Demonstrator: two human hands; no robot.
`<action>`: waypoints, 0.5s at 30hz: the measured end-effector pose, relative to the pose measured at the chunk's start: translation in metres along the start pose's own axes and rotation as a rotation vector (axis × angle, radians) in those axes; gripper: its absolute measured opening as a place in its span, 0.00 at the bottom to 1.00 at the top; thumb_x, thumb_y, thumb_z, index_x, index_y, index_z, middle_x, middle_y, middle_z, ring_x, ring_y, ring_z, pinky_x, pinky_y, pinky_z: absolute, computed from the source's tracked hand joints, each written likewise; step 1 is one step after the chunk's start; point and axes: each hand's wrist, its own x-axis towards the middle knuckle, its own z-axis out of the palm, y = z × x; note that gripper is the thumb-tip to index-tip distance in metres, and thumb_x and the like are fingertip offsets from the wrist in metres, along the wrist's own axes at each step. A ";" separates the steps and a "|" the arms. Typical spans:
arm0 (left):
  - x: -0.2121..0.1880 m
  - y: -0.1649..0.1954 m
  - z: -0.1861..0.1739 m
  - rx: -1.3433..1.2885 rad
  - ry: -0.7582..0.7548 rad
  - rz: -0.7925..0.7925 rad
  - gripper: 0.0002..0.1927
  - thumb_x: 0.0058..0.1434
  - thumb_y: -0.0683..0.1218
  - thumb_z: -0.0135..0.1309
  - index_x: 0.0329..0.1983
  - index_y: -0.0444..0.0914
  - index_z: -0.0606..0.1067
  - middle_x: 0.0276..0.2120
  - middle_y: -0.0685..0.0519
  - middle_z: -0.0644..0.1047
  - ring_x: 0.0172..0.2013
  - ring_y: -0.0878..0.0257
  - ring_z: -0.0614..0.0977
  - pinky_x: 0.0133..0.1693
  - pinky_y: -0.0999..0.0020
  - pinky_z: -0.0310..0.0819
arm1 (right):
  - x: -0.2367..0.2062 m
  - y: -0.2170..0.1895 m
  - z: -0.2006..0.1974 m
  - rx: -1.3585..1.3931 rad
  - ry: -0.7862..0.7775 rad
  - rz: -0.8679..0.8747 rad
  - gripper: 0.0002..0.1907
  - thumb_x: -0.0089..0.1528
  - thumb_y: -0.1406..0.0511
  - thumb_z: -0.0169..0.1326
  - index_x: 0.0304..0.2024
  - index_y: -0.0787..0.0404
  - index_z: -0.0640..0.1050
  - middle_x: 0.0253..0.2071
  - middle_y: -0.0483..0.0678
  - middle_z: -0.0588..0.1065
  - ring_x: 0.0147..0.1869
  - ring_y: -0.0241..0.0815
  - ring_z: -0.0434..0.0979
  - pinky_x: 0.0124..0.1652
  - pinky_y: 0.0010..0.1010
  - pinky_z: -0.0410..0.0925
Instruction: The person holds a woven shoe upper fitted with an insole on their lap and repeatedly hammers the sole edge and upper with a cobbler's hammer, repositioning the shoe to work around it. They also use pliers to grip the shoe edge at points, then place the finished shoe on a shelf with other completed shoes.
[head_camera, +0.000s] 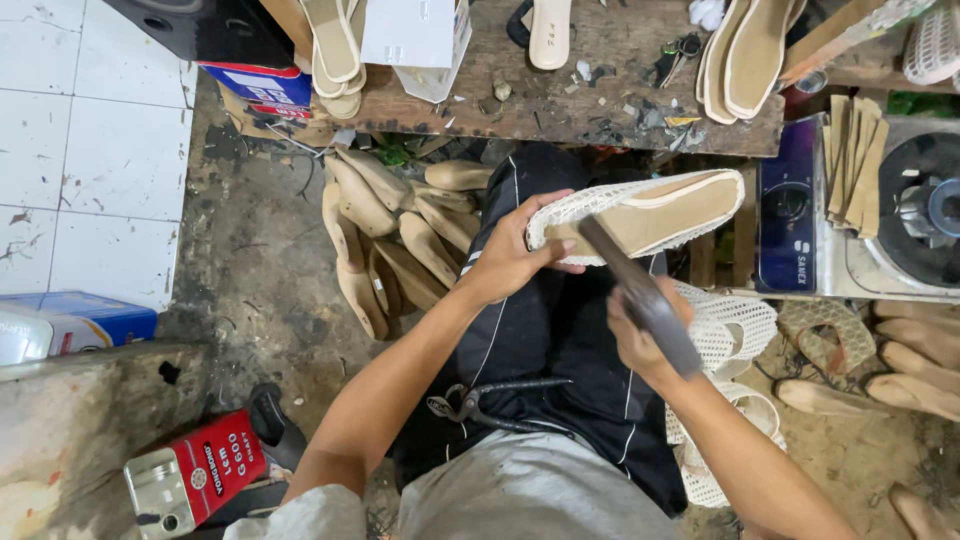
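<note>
Head view: your left hand (510, 262) fingers curl round the shoe's (640, 213) heel above your lap; right hand (640, 335) seems fisted on the hammer (640, 297). Mesh looks light, soft; grip the stiffer sole.

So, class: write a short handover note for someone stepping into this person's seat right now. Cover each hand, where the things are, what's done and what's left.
Left hand: grip closed on the heel end of the shoe, held sole-up over the lap.
Right hand: grip closed on the hammer, its head against the sole.
Pliers rest on the lap; wooden lasts are piled on the floor to the left; mesh uppers lie to the right.
Done: white mesh upper wrapped around the sole edge.
Left: cannot tell how much of the edge is hammered down.
</note>
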 end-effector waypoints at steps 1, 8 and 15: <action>0.003 0.008 0.001 0.017 -0.004 0.002 0.30 0.66 0.32 0.53 0.71 0.32 0.61 0.58 0.47 0.74 0.52 0.59 0.81 0.48 0.60 0.86 | -0.002 0.003 0.002 -0.199 -0.044 0.181 0.14 0.63 0.63 0.62 0.40 0.66 0.73 0.24 0.51 0.75 0.25 0.39 0.74 0.29 0.32 0.68; -0.013 0.091 0.009 0.360 -0.033 -0.051 0.30 0.62 0.36 0.60 0.68 0.34 0.67 0.47 0.51 0.79 0.41 0.66 0.80 0.35 0.69 0.79 | -0.059 0.015 -0.009 0.310 0.173 -0.067 0.11 0.69 0.66 0.54 0.48 0.66 0.70 0.34 0.48 0.72 0.33 0.36 0.70 0.36 0.27 0.69; 0.054 0.056 0.021 0.746 -0.281 0.204 0.22 0.64 0.37 0.64 0.61 0.34 0.73 0.48 0.48 0.82 0.48 0.65 0.81 0.52 0.67 0.78 | -0.049 0.018 -0.003 0.326 0.385 -0.083 0.07 0.71 0.69 0.50 0.47 0.69 0.69 0.31 0.50 0.73 0.31 0.38 0.73 0.34 0.29 0.70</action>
